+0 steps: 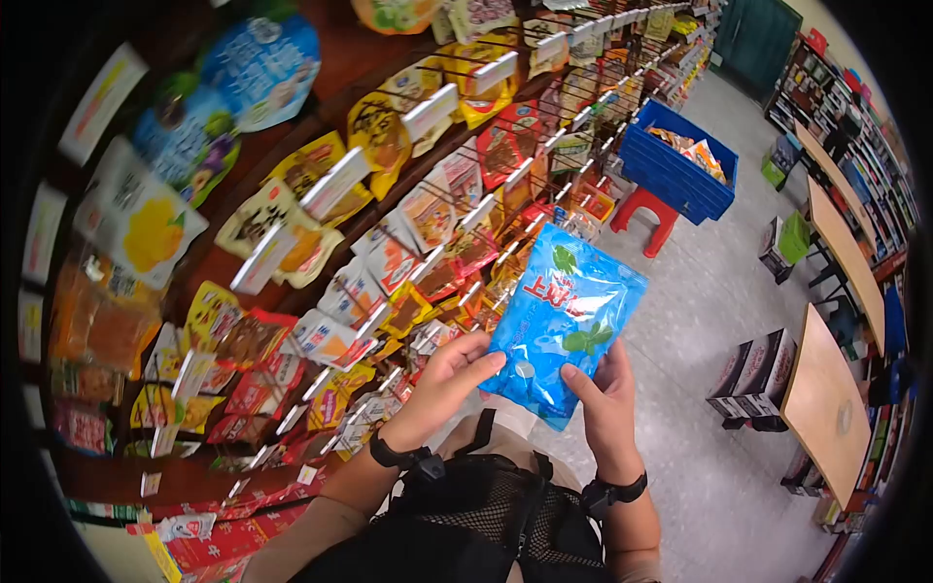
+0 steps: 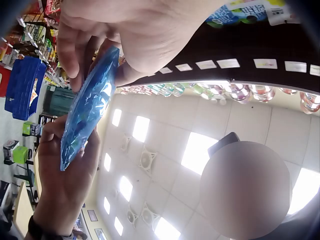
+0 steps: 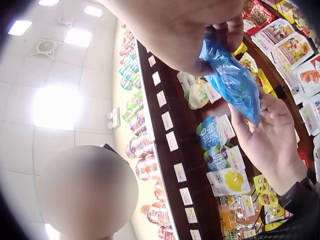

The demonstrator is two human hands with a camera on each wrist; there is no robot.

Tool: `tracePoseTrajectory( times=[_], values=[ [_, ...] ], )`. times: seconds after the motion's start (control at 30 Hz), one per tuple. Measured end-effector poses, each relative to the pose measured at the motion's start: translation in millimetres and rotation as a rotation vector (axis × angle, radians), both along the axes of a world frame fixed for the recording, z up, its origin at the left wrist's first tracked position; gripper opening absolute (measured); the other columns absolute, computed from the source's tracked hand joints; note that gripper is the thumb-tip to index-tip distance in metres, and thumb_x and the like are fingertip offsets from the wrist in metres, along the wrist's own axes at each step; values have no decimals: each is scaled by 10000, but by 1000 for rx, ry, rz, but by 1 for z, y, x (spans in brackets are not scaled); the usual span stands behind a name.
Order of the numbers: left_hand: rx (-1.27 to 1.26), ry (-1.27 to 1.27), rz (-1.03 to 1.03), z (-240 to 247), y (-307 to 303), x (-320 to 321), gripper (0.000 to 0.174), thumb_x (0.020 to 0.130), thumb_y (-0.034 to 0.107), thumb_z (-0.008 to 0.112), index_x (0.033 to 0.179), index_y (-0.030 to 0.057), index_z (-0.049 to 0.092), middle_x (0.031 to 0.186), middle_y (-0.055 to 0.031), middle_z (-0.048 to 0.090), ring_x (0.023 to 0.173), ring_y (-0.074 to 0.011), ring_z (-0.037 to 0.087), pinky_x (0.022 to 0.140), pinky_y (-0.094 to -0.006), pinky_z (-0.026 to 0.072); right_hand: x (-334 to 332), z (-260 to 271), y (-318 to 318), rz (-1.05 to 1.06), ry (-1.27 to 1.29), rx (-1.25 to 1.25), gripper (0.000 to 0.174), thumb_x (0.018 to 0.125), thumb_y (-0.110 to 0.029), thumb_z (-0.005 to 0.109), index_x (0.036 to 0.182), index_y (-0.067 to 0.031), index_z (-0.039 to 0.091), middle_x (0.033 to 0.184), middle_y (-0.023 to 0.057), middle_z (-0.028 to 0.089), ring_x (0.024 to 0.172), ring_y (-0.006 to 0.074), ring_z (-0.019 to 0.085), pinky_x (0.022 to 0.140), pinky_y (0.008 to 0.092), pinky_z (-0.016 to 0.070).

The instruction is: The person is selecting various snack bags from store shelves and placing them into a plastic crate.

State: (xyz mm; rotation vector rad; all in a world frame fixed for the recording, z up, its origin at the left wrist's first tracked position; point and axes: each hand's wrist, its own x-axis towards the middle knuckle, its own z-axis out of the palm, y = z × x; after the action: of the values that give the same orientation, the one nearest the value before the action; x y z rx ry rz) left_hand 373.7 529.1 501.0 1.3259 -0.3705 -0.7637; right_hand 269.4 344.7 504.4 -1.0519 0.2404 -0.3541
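Observation:
A shiny blue plastic packet (image 1: pixel 573 325) with green leaves and red lettering is held up in front of the body. My left hand (image 1: pixel 452 381) pinches its lower left edge, thumb on the printed face and fingers behind. On the lower right edge my right hand (image 1: pixel 607 398) grips it the same way. Seen edge-on in the left wrist view, the blue packet (image 2: pixel 87 112) is slightly plump between both hands. The right wrist view shows the packet (image 3: pixel 232 80) with my left hand (image 3: pixel 270 137) at its far end.
Racks of hanging snack bags (image 1: pixel 389 233) line the left side, with white price tags on their hooks. Ahead, a blue crate (image 1: pixel 671 165) holding packets stands on a red stool (image 1: pixel 646 219). Wooden tables (image 1: pixel 826 408) and boxes (image 1: pixel 753 374) stand along the right.

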Motion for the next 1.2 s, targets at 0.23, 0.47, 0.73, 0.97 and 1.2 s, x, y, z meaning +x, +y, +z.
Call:
tracePoseTrajectory(
  times=[0.23,0.47,0.73,0.97,1.2],
  values=[
    [-3,56,36,-23,-126,86,317,954,263,615,1155,18,607,942,5,665,806,-38,579,625,-200,435,73,-58,-109,130,179,48,454,914,-143,652,1283,-2,427,1061,98,613,848,164,647,623,255,516],
    [39,101,-11,-58,-288,211,365,961,220,605,1246,0,543,1038,-14,667,824,-46,567,629,-209,433,189,-66,-267,68,303,-96,334,935,-156,637,1193,2,496,941,56,640,720,140,658,570,234,480],
    [3,37,-268,-59,-459,322,447,962,201,590,1325,10,414,1065,-68,668,853,-83,602,637,-228,458,268,-68,-416,-126,364,-96,222,932,-152,637,1080,-10,550,855,39,646,636,132,648,527,222,461],
    [147,32,-375,-89,-560,391,337,970,183,570,1262,34,492,1077,-39,663,897,-85,608,665,-234,475,324,-94,-518,-104,424,35,271,971,-238,569,1105,-3,550,867,65,657,666,130,646,561,239,470],
    [210,97,-407,-134,-699,474,323,963,189,571,1217,0,505,1034,-62,662,825,-79,604,626,-223,475,405,-137,-662,-37,441,94,271,971,-243,566,1107,-10,549,877,62,657,678,122,642,600,237,470]
  ],
)
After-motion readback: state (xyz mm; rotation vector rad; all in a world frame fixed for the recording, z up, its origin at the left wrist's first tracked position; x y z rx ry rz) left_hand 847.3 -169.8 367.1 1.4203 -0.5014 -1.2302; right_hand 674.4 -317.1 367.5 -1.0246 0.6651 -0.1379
